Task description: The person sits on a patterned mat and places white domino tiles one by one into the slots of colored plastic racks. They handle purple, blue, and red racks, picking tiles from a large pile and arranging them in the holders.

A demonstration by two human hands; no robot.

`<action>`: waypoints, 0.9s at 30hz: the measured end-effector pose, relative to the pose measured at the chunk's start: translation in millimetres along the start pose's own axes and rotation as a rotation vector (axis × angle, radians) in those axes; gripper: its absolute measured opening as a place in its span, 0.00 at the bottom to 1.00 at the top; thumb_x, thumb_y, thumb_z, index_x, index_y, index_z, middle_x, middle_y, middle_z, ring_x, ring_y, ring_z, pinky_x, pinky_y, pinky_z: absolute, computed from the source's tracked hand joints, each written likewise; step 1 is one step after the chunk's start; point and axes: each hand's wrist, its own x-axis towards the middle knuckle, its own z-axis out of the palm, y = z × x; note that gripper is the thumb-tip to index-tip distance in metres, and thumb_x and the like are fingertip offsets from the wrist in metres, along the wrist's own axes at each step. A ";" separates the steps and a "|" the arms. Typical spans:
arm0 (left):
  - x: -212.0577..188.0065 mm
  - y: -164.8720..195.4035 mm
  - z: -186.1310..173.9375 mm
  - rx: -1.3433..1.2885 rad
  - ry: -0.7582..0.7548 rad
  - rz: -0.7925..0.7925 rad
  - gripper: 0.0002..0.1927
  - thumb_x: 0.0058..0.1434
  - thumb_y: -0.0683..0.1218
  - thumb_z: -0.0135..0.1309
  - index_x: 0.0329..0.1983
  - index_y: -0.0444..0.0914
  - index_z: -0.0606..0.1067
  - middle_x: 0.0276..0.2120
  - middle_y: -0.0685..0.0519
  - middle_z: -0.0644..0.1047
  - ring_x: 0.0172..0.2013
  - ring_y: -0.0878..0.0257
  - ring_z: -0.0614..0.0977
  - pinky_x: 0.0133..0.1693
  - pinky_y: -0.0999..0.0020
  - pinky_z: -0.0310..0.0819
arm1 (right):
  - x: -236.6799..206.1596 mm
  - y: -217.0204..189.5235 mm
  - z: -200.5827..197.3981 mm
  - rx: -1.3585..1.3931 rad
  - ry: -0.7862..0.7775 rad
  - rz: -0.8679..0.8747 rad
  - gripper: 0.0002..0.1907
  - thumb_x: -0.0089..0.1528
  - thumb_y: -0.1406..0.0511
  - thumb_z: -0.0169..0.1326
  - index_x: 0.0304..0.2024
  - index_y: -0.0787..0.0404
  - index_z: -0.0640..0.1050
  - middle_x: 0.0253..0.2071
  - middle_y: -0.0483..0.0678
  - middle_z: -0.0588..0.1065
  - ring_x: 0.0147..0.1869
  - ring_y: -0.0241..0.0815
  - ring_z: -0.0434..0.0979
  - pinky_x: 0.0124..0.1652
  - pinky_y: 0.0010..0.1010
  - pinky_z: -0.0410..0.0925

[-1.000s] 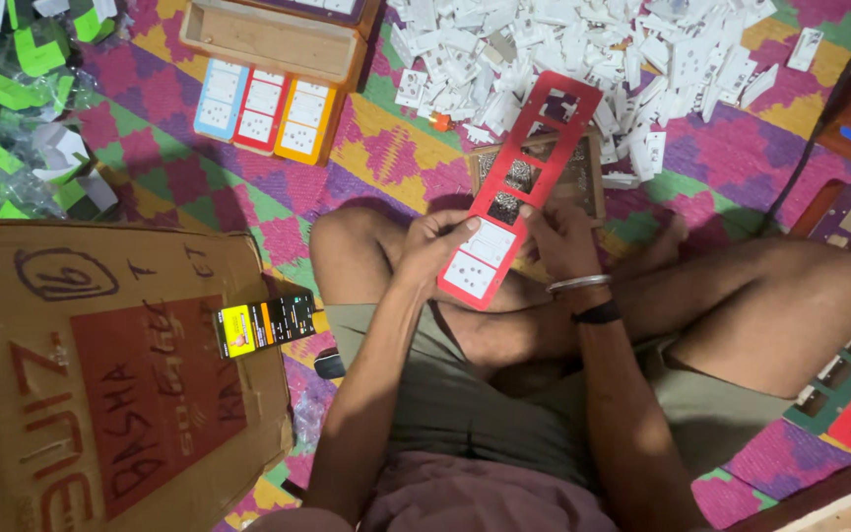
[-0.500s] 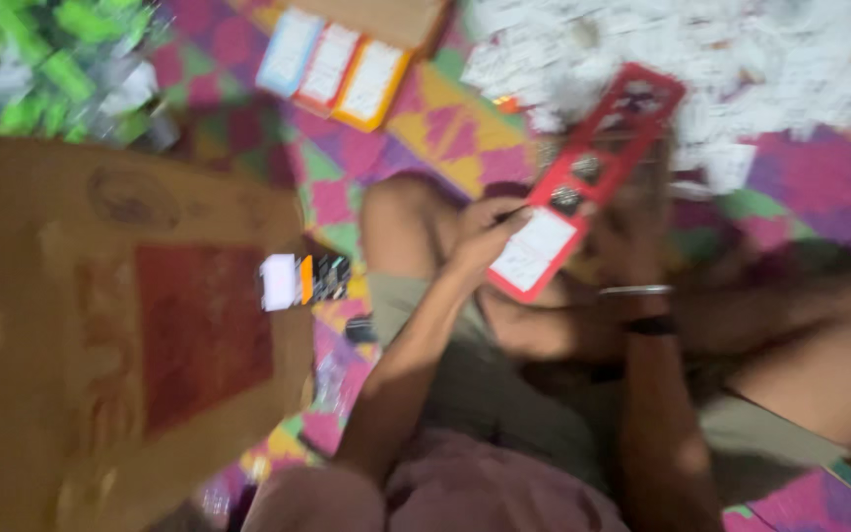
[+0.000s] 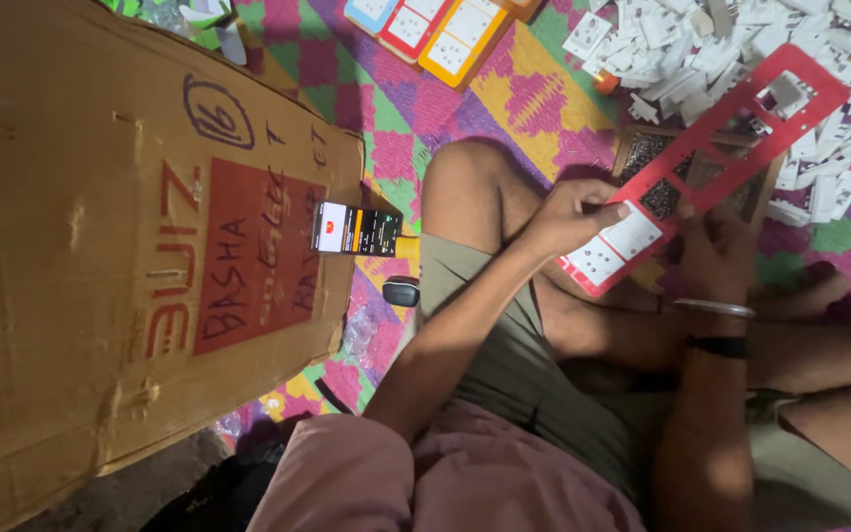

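Red plastic, long and narrow: that is the frame [image 3: 703,163] I hold over my lap, a strip with a row of rectangular cut-outs. Its long axis runs on a slant, from the low end near my knee up and away to the right, where the far end reaches over the heap of white plastic parts [image 3: 790,59] on the floor. My left hand [image 3: 571,215] grips the low end, fingers curled over the edge and thumb pressed on the white socket piece [image 3: 611,250] seated in the lowest opening. My right hand [image 3: 716,251] is under the frame just to the right of that, fingers folded up against its underside; it looks to be supporting the strip, though how tightly it grasps I cannot tell, since the frame hides the fingertips. Both hands sit at the same low end, so the upper part of the strip stands free, with another small white part [image 3: 785,94] in the top opening and the openings between showing bare. The left hand is the nearer one to the filled bottom slot; the heap of loose parts lies beyond the frame's far end, nearer my right side.

I sit cross-legged on a bright patterned mat [image 3: 534,99]. A big cardboard box [image 3: 120,246] stands to my left, with a phone [image 3: 357,229] propped just beside it. Three finished panels [image 3: 435,30], blue, red and yellow, lie side by side further ahead.
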 end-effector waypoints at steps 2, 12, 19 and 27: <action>0.0 3.6 0.7 -0.123 -0.007 -0.051 0.13 0.66 0.44 0.61 0.46 0.28 0.81 0.38 0.48 0.84 0.38 0.66 0.83 0.42 0.71 0.79 | 2.6 5.2 1.7 0.043 0.010 -0.036 0.11 0.76 0.61 0.54 0.44 0.63 0.76 0.31 0.43 0.73 0.30 0.30 0.70 0.30 0.25 0.63; -8.8 16.8 20.6 -0.166 0.102 -0.038 0.14 0.66 0.46 0.60 0.47 0.29 0.80 0.36 0.50 0.84 0.37 0.68 0.83 0.41 0.73 0.79 | 0.0 -0.6 16.2 0.134 0.104 -0.062 0.11 0.76 0.61 0.53 0.42 0.63 0.75 0.30 0.41 0.72 0.25 0.29 0.67 0.23 0.25 0.59; -9.2 10.2 30.4 -0.036 0.170 -0.154 0.12 0.67 0.45 0.58 0.46 0.30 0.81 0.34 0.50 0.83 0.34 0.69 0.81 0.36 0.73 0.76 | 5.6 10.6 11.2 0.129 0.093 -0.196 0.11 0.77 0.63 0.50 0.45 0.64 0.76 0.33 0.41 0.74 0.32 0.27 0.68 0.30 0.23 0.61; -10.3 -2.2 28.9 -0.119 0.138 -0.041 0.11 0.68 0.43 0.58 0.48 0.30 0.80 0.37 0.51 0.84 0.36 0.69 0.82 0.39 0.73 0.78 | 8.1 32.3 13.3 -0.078 0.179 -0.292 0.12 0.77 0.65 0.52 0.40 0.66 0.72 0.33 0.42 0.69 0.39 0.30 0.65 0.38 0.28 0.62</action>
